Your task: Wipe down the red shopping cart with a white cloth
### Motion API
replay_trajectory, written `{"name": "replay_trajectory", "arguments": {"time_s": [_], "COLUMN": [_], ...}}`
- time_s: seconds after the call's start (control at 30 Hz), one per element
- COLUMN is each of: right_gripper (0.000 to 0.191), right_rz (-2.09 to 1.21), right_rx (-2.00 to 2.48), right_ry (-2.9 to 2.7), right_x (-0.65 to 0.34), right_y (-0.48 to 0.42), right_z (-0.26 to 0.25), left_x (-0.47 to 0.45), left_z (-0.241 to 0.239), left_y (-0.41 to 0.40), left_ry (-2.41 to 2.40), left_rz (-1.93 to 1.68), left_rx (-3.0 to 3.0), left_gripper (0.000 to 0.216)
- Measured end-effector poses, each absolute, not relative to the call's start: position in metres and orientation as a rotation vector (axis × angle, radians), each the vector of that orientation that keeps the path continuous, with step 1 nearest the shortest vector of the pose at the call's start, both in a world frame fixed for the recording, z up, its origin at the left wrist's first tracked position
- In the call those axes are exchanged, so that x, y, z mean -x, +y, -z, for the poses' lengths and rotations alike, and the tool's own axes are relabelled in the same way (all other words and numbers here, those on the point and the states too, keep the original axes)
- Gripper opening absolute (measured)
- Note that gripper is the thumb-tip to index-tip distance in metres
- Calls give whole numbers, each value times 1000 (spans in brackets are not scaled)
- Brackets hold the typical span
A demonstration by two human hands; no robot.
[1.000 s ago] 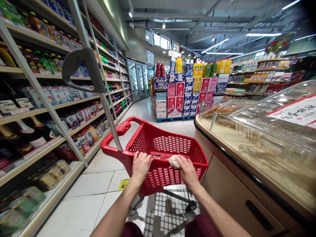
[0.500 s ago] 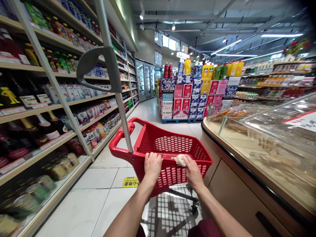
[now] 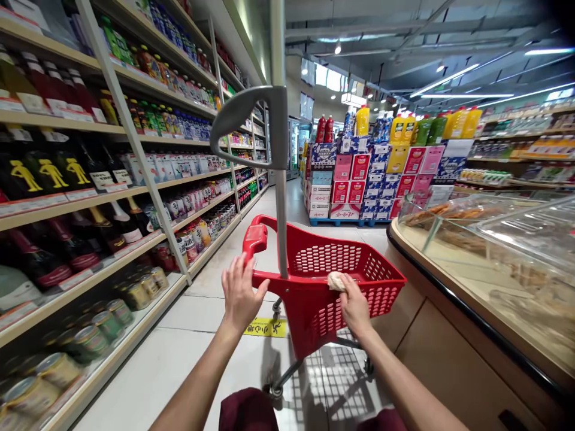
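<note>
A red plastic shopping cart [image 3: 309, 311] with a perforated basket stands right in front of me, its push handle [image 3: 255, 239] at the left end. A grey metal pole [image 3: 281, 221] with a grey loop-shaped grip [image 3: 242, 126] rises from it. My left hand [image 3: 242, 287] is at the handle's near corner, fingers spread, seemingly resting against it. On the basket's near rim, my right hand [image 3: 354, 299] presses a crumpled off-white cloth [image 3: 336, 281] under its fingers.
Drink shelves [image 3: 135, 137] line the left side. A glass-topped food counter [image 3: 453, 257] stands close on the right. Stacked drink cartons [image 3: 354, 173] fill the middle distance. A yellow floor sticker [image 3: 269, 327] lies under the cart, on white tiles.
My left hand has let go of the basket's near rim and moved left to the handle corner, its fingers opening. My right hand stays on the rim with the cloth. The view has turned left.
</note>
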State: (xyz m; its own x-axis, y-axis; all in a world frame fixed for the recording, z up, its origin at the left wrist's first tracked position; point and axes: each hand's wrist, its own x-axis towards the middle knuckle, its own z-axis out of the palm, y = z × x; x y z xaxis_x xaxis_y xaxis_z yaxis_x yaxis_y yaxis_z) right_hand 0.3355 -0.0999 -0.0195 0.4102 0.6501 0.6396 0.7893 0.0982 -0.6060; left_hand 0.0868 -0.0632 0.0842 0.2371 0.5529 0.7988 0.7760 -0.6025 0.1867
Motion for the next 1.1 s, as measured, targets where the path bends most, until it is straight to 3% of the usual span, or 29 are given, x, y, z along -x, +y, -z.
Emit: {"name": "replay_trajectory", "arguments": {"time_s": [0.2, 0.47, 0.53, 0.7, 0.77, 0.97, 1.1], "right_gripper": [43, 33, 35, 39, 36, 32, 32], "right_rz": [233, 311, 362, 620, 671, 568, 585], "right_rx": [1232, 1334, 1310, 1090, 1067, 1211, 1255], "right_ry": [-1438, -1517, -1492, -1325, -1377, -1699, -1460], "right_x": [-258, -275, -280, -303, -315, -331, -340], "right_y": [-91, -128, -130, -102, -92, -113, -116], "right_z": [-25, 30, 2, -145, -171, -89, -102], "left_x": [-96, -121, -125, -140, -145, -165, -184], "left_z": [-85, -83, -85, -90, -92, -93, -93], "left_y": [-49, -61, -63, -75, -79, -92, -103], "left_ry": [-1224, -1316, -1322, -1286, -1273, -1143, -1035], "left_rz": [1255, 1248, 1192, 1105, 1080, 1126, 1157], "left_rx": [2389, 2349, 2366, 2398, 2407, 2483, 2586], "left_gripper": [23, 23, 23, 26, 26, 26, 28]}}
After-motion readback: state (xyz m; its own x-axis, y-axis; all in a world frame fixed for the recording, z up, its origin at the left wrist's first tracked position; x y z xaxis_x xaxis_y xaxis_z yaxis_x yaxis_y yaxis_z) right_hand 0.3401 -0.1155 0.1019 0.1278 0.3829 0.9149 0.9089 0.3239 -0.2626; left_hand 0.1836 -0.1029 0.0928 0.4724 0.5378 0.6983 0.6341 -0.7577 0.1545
